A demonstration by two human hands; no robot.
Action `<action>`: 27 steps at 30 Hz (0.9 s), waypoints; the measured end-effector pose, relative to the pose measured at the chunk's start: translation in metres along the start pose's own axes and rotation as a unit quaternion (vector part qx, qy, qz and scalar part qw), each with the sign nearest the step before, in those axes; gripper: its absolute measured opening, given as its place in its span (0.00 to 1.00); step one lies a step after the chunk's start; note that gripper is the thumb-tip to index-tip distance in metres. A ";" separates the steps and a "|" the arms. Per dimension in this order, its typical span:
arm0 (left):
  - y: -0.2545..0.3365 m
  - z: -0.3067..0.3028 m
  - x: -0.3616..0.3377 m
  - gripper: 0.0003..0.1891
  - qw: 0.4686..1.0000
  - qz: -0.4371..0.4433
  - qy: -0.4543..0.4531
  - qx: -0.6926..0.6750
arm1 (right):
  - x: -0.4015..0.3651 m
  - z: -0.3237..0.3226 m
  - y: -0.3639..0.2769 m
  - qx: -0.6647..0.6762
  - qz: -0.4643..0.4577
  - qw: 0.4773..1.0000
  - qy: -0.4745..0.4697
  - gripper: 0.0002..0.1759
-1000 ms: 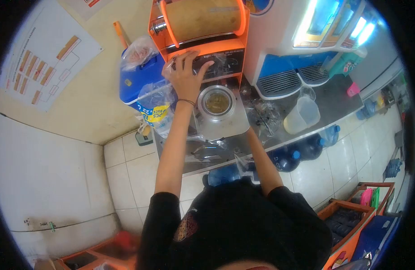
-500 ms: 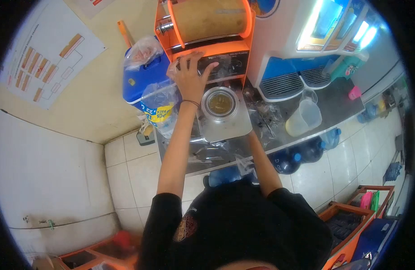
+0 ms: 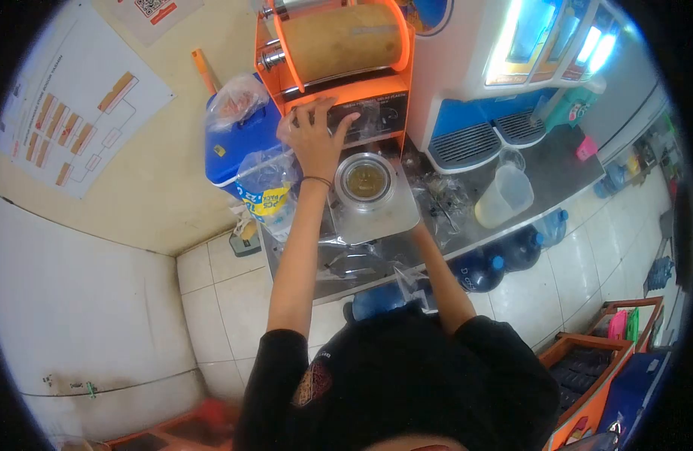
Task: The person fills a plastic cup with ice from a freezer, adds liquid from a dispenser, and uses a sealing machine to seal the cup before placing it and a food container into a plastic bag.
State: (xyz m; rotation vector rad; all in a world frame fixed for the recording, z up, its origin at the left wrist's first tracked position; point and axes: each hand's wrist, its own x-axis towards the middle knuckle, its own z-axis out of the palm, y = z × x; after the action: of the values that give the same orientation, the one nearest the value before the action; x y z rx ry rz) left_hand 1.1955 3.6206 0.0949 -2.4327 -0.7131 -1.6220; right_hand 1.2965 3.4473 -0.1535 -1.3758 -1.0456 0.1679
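My left hand (image 3: pixel 316 141) lies with its fingers spread on the front of an orange machine (image 3: pixel 408 98), at the left of its black label panel (image 3: pixel 388 116). A wide roll of film (image 3: pixel 342 43) sits in the top of that machine. Just below the panel, a round metal ring holds a clear cup (image 3: pixel 366 181) with a brownish-green liquid on a metal plate (image 3: pixel 384 225). My right forearm (image 3: pixel 442 278) reaches up to the plate's lower right edge, where the plate hides my right hand.
A blue cooler box (image 3: pixel 241 139) and a bag of plastic cups or wrap (image 3: pixel 267 184) stand at the left. To the right are a clear pitcher (image 3: pixel 504 197), crumpled plastic (image 3: pixel 445 203) and a drink dispenser (image 3: pixel 467 68). Large water bottles (image 3: pixel 478 270) stand below the counter.
The view has shifted slightly, so the machine sits a little further left. Both arms keep nearly the same pose, with my left hand still on the machine.
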 end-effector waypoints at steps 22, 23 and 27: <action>0.002 -0.001 0.007 0.24 1.000 -0.014 0.015 0.005 | 0.021 0.059 -0.082 0.479 0.346 0.806 0.047 0.11; 0.002 -0.002 0.008 0.24 1.000 -0.014 0.017 0.006 | 0.033 0.062 -0.081 0.479 0.344 0.806 0.046 0.11; 0.004 -0.003 0.007 0.26 1.000 -0.020 0.004 0.015 | 0.068 0.071 -0.076 0.480 0.333 0.809 0.068 0.11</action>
State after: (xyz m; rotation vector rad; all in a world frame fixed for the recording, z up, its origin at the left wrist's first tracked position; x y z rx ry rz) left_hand 1.1970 3.6184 0.1034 -2.4033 -0.7853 -1.6228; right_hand 1.2519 3.5227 -0.0657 -0.7175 -0.1936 0.9688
